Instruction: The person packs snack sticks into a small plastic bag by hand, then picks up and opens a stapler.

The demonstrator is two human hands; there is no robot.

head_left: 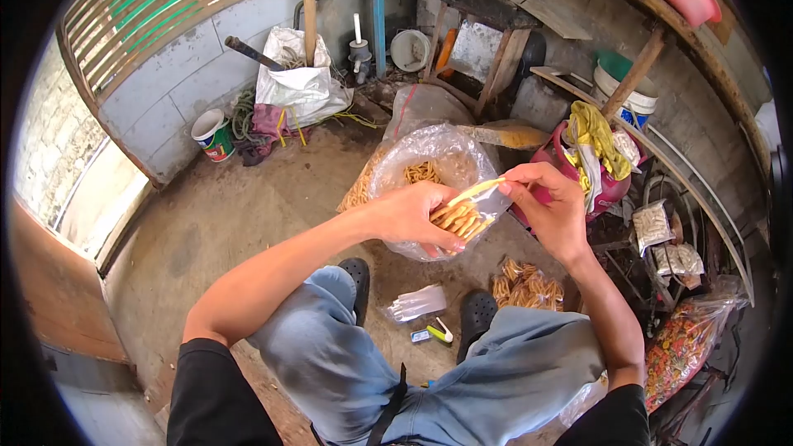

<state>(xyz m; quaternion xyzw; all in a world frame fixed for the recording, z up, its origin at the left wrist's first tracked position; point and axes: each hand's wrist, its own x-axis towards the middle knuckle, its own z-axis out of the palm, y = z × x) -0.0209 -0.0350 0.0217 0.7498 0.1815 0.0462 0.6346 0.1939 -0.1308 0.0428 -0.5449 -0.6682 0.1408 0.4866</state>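
In the middle of the view, my left hand (421, 216) is wrapped round a small clear bag of yellow snack sticks (462, 220). My right hand (549, 202) pinches the bag's upper right edge between thumb and finger. One stick lies along the top of the bag, near the right fingertips. Just behind my hands stands a large open plastic bag (388, 167) with more snack sticks (423, 172) inside. Filled small packets (527, 287) lie in a pile on the floor at the right. Flat empty plastic bags (416, 303) rest between my feet.
A green-handled tool (443, 330) and a small blue-and-white box (420, 335) lie on the floor. A white sack (301, 87) and a paint bucket (212, 134) stand by the wall. At the right are a yellow cloth (601, 144) and a bag of colourful packets (690, 347).
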